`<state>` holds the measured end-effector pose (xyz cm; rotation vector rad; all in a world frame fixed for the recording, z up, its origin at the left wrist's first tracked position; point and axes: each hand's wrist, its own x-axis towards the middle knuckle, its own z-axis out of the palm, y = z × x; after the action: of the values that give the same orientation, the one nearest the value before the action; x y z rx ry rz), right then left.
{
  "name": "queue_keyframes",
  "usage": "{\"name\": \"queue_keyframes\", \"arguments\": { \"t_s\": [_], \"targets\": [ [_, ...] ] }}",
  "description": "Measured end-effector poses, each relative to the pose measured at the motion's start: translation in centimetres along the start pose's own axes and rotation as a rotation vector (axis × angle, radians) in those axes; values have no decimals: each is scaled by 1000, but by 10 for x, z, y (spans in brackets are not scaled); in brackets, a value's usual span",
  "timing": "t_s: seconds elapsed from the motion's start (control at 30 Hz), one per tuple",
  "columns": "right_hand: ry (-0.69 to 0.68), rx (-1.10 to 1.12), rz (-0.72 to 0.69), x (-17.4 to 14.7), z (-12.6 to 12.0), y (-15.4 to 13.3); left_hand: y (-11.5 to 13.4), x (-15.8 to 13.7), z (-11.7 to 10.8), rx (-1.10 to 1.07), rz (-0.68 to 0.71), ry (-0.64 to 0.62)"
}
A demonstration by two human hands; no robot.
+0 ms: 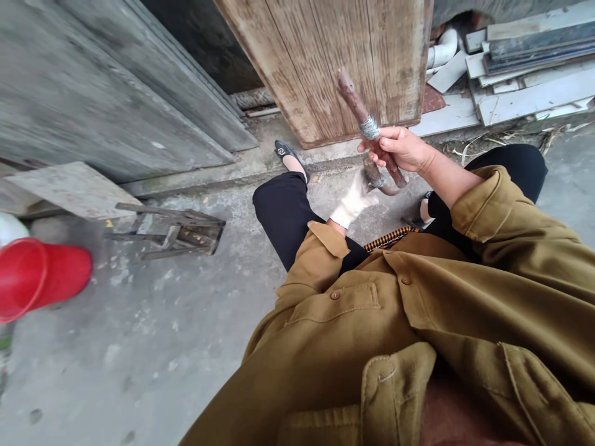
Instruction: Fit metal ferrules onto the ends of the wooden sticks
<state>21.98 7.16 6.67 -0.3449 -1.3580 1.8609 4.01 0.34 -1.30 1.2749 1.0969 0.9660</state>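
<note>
My right hand (395, 148), bare, is closed around a reddish-brown bent wooden stick (352, 99). Silvery wire is wound round the stick just above my fingers, and its far end points up and away from me. Below the hand the wood curves back into a hook-like bend (393, 189), with more binding on the short arm. On that short arm is my left hand (356, 201), in a white glove; its fingers are partly blurred but appear closed on the wood. Whether the stick is one piece or several joined ones, I cannot tell.
A weathered wooden board (320, 68) leans ahead, beside grey panels (116, 80) on the left. A small wooden stool (186, 232) lies on the concrete floor (153, 322) near a red bucket (65, 266). Stacked planks (534, 80) and a white pipe (444, 49) are at the far right.
</note>
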Motion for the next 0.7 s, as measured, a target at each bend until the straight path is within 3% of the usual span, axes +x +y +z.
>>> {"name": "queue_keyframes", "arguments": {
  "t_s": [0.13, 0.2, 0.33, 0.43, 0.6, 0.7],
  "targets": [
    [-55, 26, 18, 2, 9, 4, -2, 0, -3, 207, 25, 192],
    [-17, 35, 23, 3, 9, 2, 0, 0, -9, 282, 71, 264],
    [276, 68, 17, 4, 4, -10, 2, 1, -31, 363, 144, 282],
    [397, 87, 87, 5, 0, -17, 4, 1, -46, 326, 154, 261],
    [455, 86, 144, 6, -10, -8, 7, -1, -49, 165, 119, 242],
    [334, 72, 135, 2, -14, -6, -1, 0, -50, 151, 15, 305]
  ]
}}
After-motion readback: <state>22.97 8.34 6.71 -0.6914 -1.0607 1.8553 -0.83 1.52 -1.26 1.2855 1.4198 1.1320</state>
